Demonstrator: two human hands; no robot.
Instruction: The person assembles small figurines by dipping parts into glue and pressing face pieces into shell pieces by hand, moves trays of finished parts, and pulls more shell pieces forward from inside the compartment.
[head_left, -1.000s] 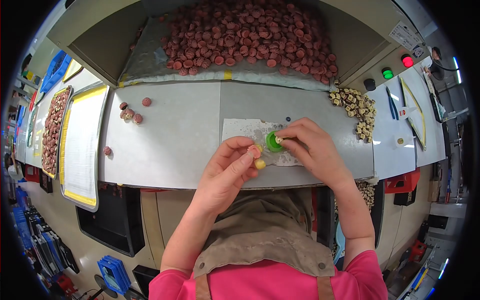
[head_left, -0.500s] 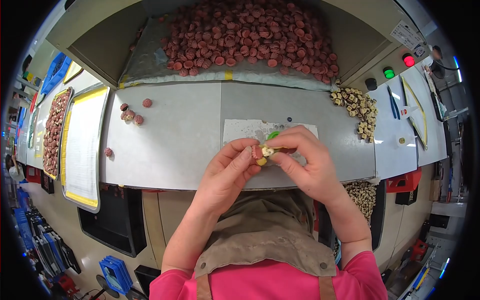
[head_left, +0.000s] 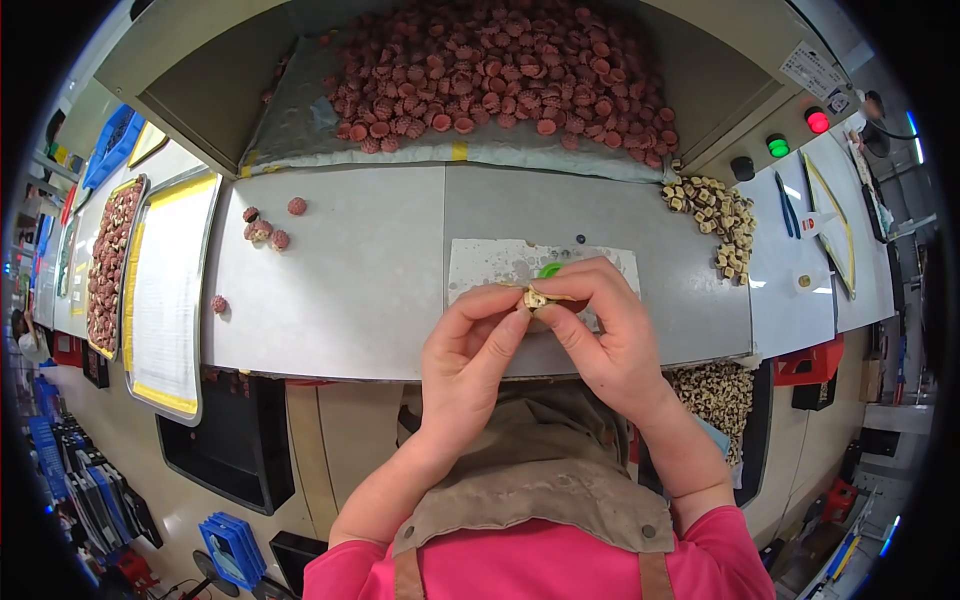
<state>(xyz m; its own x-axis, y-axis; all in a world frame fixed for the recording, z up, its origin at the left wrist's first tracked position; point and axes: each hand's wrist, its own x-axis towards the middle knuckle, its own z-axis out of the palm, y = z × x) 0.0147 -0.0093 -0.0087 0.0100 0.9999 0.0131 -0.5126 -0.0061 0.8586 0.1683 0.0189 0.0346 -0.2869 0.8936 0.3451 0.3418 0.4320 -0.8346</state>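
Observation:
Over the front of the bench, my left hand [head_left: 468, 350] and my right hand [head_left: 608, 335] meet fingertip to fingertip. Between them they pinch a small cream-coloured piece with dark marks [head_left: 534, 300], which both thumbs press from the near side. Any reddish cup on it is hidden by the fingers. Just beyond the fingertips a bright green object [head_left: 550, 269] shows in part, above a speckled white board [head_left: 490, 256]. To the right lies a pile of similar cream and dark pieces [head_left: 735, 220].
Reddish scaly cups [head_left: 500, 75] are heaped at the back. Several red-and-cream pieces [head_left: 260, 231] lie on the left. Beside them are a white-lined tray [head_left: 165, 295] and a filled tray [head_left: 108, 260]. Pliers [head_left: 788, 207] rest at right; a black bin [head_left: 225, 440] stands below.
My left hand has turned and moved right, closer to my right hand. The reddish cup seen in its fingers is now out of sight, and the cream piece faces me.

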